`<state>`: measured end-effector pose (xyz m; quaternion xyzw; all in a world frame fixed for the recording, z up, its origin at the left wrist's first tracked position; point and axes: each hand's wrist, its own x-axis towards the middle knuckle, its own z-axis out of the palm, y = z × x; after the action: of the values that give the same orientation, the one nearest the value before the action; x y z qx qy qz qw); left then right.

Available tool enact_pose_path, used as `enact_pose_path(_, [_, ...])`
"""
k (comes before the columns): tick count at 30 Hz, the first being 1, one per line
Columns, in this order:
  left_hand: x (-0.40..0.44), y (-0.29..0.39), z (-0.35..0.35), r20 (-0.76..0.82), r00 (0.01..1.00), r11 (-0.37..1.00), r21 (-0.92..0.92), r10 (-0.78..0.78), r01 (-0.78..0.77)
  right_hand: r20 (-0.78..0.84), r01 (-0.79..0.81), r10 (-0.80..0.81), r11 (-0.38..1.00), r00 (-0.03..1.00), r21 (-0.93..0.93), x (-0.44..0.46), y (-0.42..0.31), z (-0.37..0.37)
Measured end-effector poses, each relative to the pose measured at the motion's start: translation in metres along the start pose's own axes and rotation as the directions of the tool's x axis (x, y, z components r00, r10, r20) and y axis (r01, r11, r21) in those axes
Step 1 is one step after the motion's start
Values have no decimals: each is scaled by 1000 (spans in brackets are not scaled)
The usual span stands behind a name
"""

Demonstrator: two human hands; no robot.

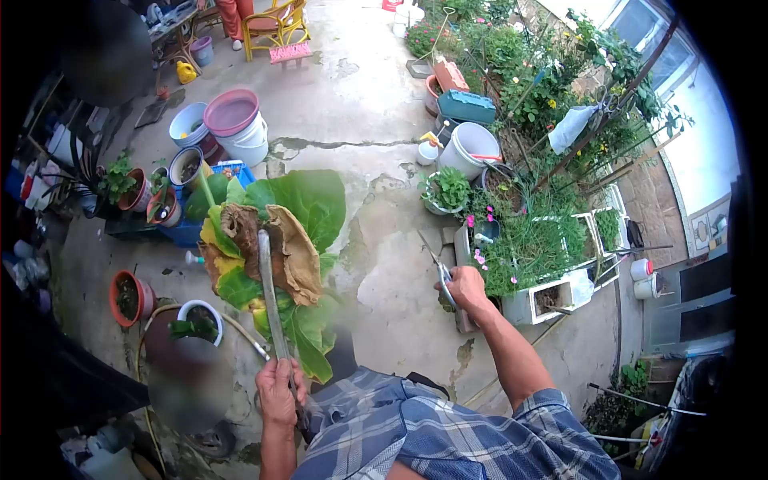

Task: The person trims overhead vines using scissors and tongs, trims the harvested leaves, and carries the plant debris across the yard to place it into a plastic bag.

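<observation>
In the head view, my left hand (278, 394) is closed around the long pale stalks (272, 296) of a bunch of large leaves (302, 194). Some of the leaves are green and some yellowing, while a dry brown leaf (294, 256) curls near the top of the thickest stalk. My right hand (467, 288) grips a pair of scissors (442, 276) by the handles, with the blades pointing up and away from me. The scissors are apart from the leaves, close to a planter box with pink flowers (478, 256). The fingers inside the handles are partly hidden.
Potted plants, including an orange pot (132, 298) and a white pot (202, 322), stand on the left beside a hose (244, 332). Stacked buckets (244, 140) are farther back. A white bucket (470, 148) and planted boxes (552, 296) line the right. A person's legs (234, 18) show beside a chair (274, 28).
</observation>
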<state>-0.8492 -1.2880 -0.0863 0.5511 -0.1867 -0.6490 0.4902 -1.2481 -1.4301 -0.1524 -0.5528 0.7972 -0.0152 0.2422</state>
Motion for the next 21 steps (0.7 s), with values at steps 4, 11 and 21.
enact_pose_path(4, [122,94,45,111,994,999,35,9,-13,142,-308,323,944,936,-118,7,81,60])
enact_pose_path(11, [310,229,144,258,965,977,191,42,-93,420,-758,787,587,451,-284,-68,129,59])
enact_pose_path(21, [533,295,322,326,945,969,220,39,-116,508,-744,676,661,534,-97,266,71,24])
